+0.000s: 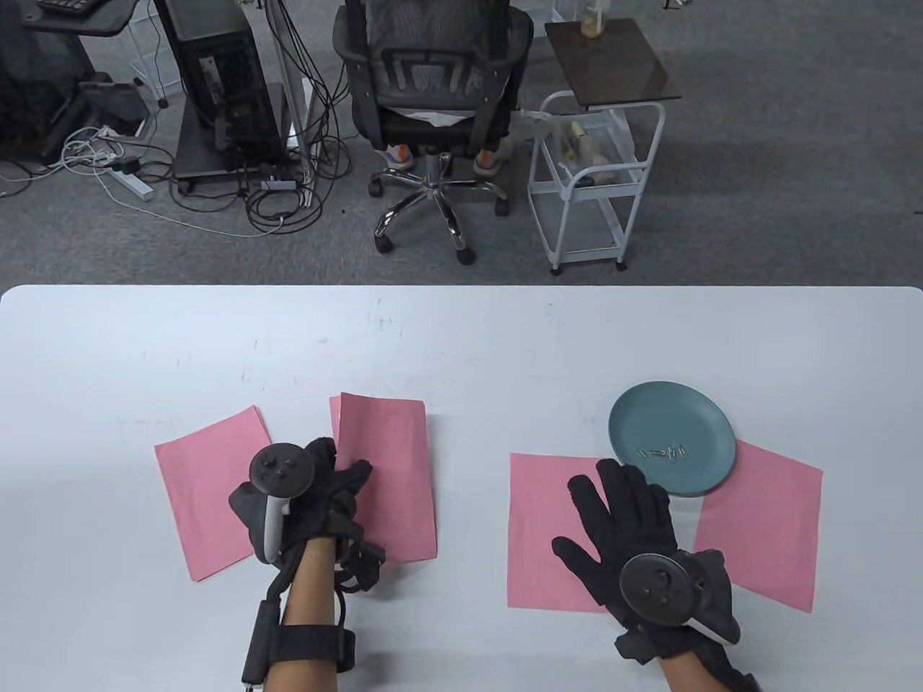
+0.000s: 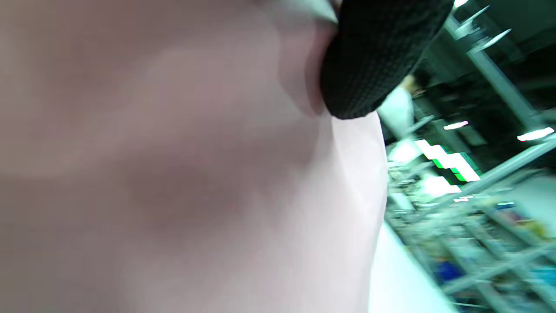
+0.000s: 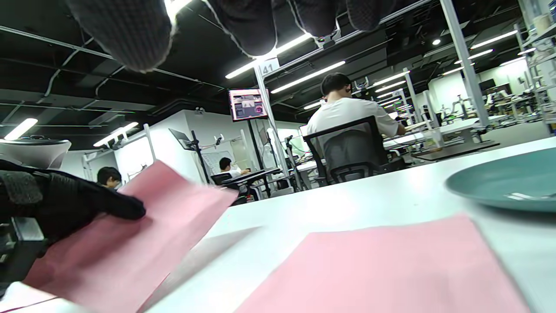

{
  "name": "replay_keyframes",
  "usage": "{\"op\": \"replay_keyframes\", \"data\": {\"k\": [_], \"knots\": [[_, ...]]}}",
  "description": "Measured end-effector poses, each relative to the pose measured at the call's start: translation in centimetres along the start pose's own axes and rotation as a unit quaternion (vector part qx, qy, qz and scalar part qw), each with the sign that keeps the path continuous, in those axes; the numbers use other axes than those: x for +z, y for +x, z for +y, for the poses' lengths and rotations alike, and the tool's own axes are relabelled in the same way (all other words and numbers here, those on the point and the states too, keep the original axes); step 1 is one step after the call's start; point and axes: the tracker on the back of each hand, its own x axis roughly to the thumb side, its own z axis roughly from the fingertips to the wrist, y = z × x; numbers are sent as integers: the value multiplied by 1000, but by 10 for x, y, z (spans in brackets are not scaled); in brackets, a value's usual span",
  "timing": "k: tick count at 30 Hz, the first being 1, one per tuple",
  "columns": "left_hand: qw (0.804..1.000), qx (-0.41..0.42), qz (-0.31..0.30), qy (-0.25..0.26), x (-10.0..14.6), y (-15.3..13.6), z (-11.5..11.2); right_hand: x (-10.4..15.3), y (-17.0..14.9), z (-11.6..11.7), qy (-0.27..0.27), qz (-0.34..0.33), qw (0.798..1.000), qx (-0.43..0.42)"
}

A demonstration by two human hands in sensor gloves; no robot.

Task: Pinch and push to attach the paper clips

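Now left hand (image 1: pixel 317 483) pinches a pink paper stack (image 1: pixel 386 476), lifted off the worktop (image 1: pixel 461 339); right hand (image 1: pixel 627 526) spread flat, paper clips (image 1: pixel 665 453) just beyond in teal plate (image 1: pixel 710 432).

Left hand (image 1: pixel 306 490): black knit glove, round dark tracker with small buttons on back, white handle part below it. Black cable along forearm, black box at wrist, wide black strap round forearm. Right hand (image 1: pixel 634 533): same black knit glove, round dark tracker disc on back, black wrist strap. Forearms bare, no sleeves. Glove fabric shows waffle weave in wrist views.
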Motion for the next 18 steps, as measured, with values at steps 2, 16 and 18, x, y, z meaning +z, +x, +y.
{"op": "replay_keyframes", "data": {"k": [2, 16, 18], "knots": [[999, 27, -29, -4, 6, 3, 6, -5, 6, 5, 3, -7, 1000, -19], [946, 139, -284, -74, 57, 21, 16, -67, 34, 40, 47, 53, 923, -379], [940, 136, -299, -91, 61, 21, 14, -70, 36, 51, 49, 39, 875, -480]]}}
